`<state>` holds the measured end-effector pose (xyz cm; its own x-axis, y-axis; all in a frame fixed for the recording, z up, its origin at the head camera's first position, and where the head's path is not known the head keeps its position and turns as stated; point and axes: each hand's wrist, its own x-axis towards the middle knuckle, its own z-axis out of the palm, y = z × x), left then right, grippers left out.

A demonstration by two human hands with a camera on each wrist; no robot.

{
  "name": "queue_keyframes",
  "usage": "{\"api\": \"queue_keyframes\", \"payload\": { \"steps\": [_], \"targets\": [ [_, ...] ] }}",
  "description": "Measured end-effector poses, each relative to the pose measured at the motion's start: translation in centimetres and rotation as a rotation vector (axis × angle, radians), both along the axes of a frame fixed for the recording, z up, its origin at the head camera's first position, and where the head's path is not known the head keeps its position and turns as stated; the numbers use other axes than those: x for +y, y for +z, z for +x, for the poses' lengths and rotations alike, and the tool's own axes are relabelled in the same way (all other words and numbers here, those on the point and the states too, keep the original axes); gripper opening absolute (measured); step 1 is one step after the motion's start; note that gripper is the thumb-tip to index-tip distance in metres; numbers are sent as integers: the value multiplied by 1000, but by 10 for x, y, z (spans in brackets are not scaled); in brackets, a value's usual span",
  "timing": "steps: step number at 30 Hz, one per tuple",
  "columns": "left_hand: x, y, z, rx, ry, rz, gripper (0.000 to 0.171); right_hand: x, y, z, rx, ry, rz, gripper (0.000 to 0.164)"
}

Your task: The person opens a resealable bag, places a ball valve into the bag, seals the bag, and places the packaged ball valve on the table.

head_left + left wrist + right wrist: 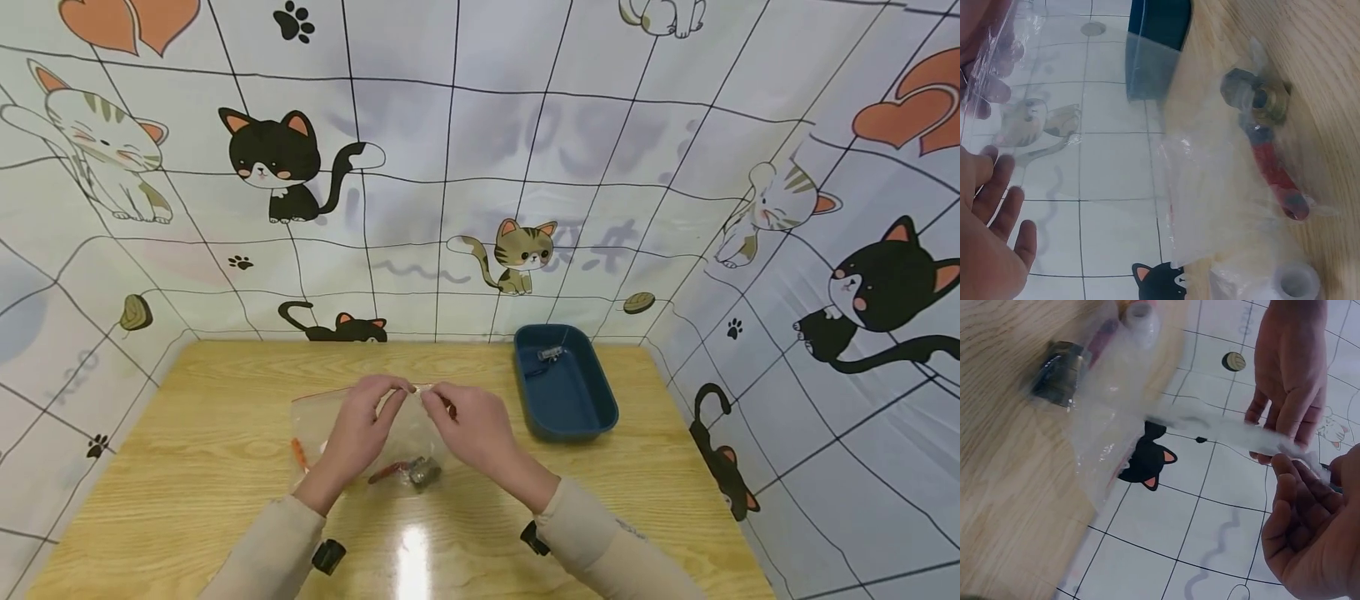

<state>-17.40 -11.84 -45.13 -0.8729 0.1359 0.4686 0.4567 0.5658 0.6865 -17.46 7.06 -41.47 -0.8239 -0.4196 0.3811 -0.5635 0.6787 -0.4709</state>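
A clear zip bag (318,412) stands with its lower part on the table, its top edge raised between both hands. My left hand (358,429) pinches that edge with thumb and forefinger. Close beside it, my right hand (474,423) pinches the same edge near its right end. Through the plastic show a brass valve (1266,100) with a red handle (1270,172) and a white tubular piece (1297,280). At the bag's left side lies a slim orange item (299,455), partly hidden by the left wrist.
A blue plastic bin (566,404) stands on the wooden table (225,392) to the right of the bag. Inside it lie a small clear-and-silver item (550,354) and a dark one. A cat-printed white curtain (420,208) encloses the table's back and sides.
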Motion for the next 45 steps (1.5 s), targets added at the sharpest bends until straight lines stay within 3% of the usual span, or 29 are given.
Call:
{"api": "queue_keyframes", "payload": {
  "steps": [7,13,22,26,32,39,45],
  "targets": [
    [6,6,1,5,-103,-13,15,6,9,-2,-58,5,-38,26],
    [8,6,0,-24,-111,-11,15,9,12,-2,-68,18,-40,20],
    [13,8,3,-83,-121,-28,14,14,17,-3,-181,65,-22,17],
    [16,7,5,-99,-78,-45,14,16,16,-4,-217,45,-6,15],
    [23,10,9,-28,34,-76,10,18,12,-4,-180,-48,18,15],
    [32,14,9,-117,33,-79,23,14,5,-2,-63,-88,82,16],
    [33,14,8,-136,29,-73,15,11,3,-1,-30,-97,82,13]
  ]
}}
